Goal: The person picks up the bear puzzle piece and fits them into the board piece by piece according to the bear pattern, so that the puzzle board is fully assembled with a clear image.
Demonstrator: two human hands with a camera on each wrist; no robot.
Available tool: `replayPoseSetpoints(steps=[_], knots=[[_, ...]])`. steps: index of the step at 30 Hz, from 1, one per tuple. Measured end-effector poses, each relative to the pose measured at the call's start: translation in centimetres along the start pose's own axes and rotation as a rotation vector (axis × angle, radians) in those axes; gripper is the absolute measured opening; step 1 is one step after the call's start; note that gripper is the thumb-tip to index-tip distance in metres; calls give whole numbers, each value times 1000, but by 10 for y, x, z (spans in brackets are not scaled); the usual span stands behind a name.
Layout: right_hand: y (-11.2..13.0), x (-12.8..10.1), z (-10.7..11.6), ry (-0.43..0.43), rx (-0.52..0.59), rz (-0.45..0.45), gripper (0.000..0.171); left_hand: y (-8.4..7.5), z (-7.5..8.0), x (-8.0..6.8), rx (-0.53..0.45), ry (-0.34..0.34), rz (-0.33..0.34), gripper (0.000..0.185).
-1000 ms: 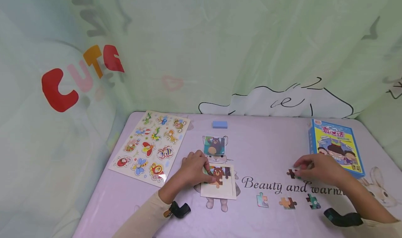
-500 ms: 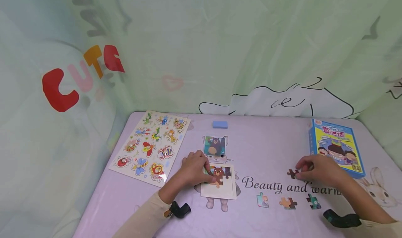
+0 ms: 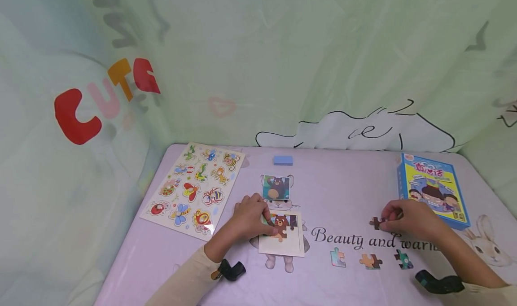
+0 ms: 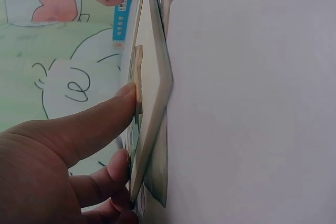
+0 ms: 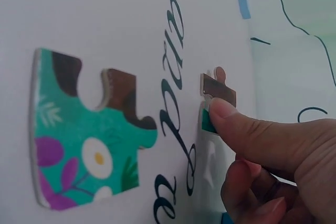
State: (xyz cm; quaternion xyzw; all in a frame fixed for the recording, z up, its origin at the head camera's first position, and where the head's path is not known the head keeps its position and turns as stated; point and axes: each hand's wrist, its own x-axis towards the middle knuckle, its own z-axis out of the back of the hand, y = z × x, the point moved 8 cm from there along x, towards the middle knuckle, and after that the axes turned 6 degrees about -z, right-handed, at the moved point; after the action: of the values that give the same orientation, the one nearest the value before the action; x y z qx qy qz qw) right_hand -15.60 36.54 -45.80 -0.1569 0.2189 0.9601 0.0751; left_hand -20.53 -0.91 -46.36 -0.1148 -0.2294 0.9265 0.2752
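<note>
- While I watch from my remote seat, the right hand [image 3: 409,218] pinches a brown puzzle piece [image 3: 376,223] at about three o'clock from the puzzle board [image 3: 282,250]; in the right wrist view I see the thumb over its face, a green corner below. I cannot tell whether the piece is clear of the table [image 3: 335,194].
- I see the left hand [image 3: 248,218] at the board's nine-to-ten o'clock side, holding nothing up: its thumb reaches out to touch the joined bear pieces [image 3: 279,223], with a gap between thumb and bent fingers.
- Those bear pieces lie toward the board's eleven o'clock, and pale board shows from three round to six.
- From the pinched piece I count three loose ones: a teal-and-pink piece [image 3: 337,257] at eight o'clock, a tan-and-brown piece [image 3: 370,261] at six, and a flowered green piece [image 3: 404,259] at five.
- At twelve o'clock from the board I have a bear card [image 3: 276,188] and, farther on, a blue block [image 3: 283,160].
- An insect board [image 3: 192,191] lies at ten o'clock from it.
- Just beyond the right hand, at one o'clock, sits a blue-and-yellow box [image 3: 434,187].
</note>
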Motion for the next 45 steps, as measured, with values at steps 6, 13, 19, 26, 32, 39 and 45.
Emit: replayPoseSetpoints(steps=[6,13,19,26,32,39,45], knots=[[7,-2,4,-10,-4,42,23,0,1,0,-2,2,1,36],[23,-2,8,-19,15,82,22,0,1,-1,-15,5,1,36],[42,-3,4,-2,110,117,27,1,-1,-1,-14,5,-1,36],[66,-4,-8,68,186,140,35,0,-1,-2,-12,11,-3,36],[87,-4,-18,100,225,167,29,0,-1,-1,-7,10,-3,36],[102,-6,-28,136,270,197,23,-2,1,-1,-7,13,-2,36],[118,-7,-35,174,290,240,24,-2,2,-1,4,12,-5,36]])
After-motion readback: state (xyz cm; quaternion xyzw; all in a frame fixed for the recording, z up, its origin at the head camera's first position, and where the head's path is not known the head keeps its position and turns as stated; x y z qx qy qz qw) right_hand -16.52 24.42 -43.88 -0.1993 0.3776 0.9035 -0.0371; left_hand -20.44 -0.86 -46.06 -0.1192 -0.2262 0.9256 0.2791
